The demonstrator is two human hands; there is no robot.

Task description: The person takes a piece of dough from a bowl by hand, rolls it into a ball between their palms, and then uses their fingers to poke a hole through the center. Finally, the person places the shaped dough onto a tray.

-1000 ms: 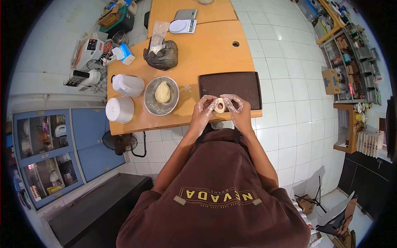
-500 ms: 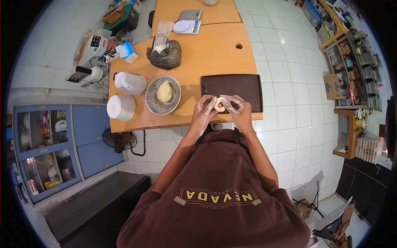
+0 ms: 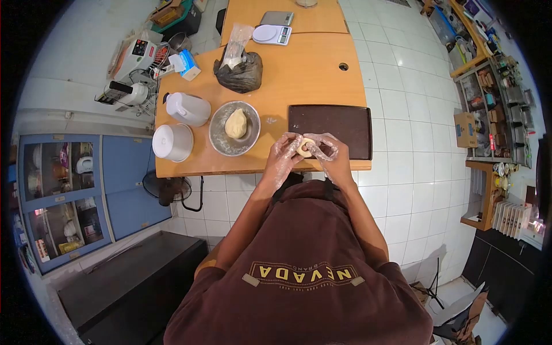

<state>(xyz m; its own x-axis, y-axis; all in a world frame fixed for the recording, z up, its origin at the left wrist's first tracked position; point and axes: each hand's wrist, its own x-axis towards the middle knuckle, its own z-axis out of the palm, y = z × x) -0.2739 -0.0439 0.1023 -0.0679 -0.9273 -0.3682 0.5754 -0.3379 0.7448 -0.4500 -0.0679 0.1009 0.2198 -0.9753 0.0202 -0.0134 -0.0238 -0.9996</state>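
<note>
A small ring of pale dough [image 3: 306, 148] is held up between both hands at the table's front edge. My left hand [image 3: 283, 156], dusted with flour, pinches its left side. On the right side, my right hand [image 3: 332, 154], also floury, grips it with thumb and fingers. Just behind the hands lies a dark rectangular tray [image 3: 333, 123]. Left of them stands a metal bowl [image 3: 218, 140] holding a larger lump of dough [image 3: 236, 123].
Left of the bowl stand a white pitcher [image 3: 190, 109] and a white tub [image 3: 172, 142]. Farther back are a dark plastic bag [image 3: 241, 75], a white scale [image 3: 271, 34] and a grey scale [image 3: 277, 18]. The wooden table [image 3: 310, 69] has a round hole.
The view has shifted, so the table and its items appear farther right and the front edge slightly lower. Both hands still hold the dough ring, with their fingers slightly shifted.
</note>
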